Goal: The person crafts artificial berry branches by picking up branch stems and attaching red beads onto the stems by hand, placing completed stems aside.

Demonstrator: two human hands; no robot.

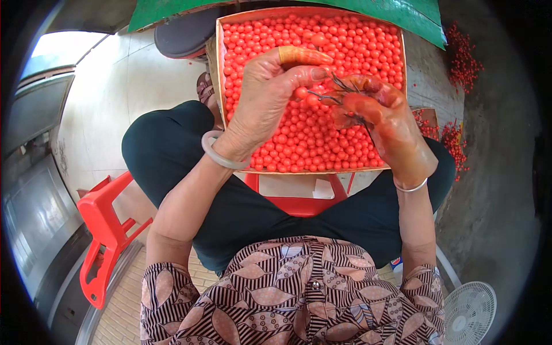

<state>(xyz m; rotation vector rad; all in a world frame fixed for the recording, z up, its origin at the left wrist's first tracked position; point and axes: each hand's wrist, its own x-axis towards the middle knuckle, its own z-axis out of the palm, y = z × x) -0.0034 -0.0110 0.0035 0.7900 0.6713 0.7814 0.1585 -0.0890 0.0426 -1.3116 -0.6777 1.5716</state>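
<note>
My left hand [261, 95] is over the box, thumb and index finger stretched to the right. A yellowish cover is on the index finger. Beside the thumb's lower edge is a red bead [301, 92], which the hand appears to hold; its other fingers are hidden. My right hand [391, 126], in a thin see-through glove stained orange-red, pinches a bunch of thin dark wires [343, 85]. Another red bead [312, 99] sits by the wire ends. Below both hands, a shallow box [219, 75] is filled with loose red beads [299, 135].
A red plastic stool [106, 207] stands at the left, and red plastic [299, 205] shows under the box. Bunches of red beads [463, 60] lie on the floor at right. A white fan [470, 310] is at lower right. Green sheeting [368, 10] hangs behind the box.
</note>
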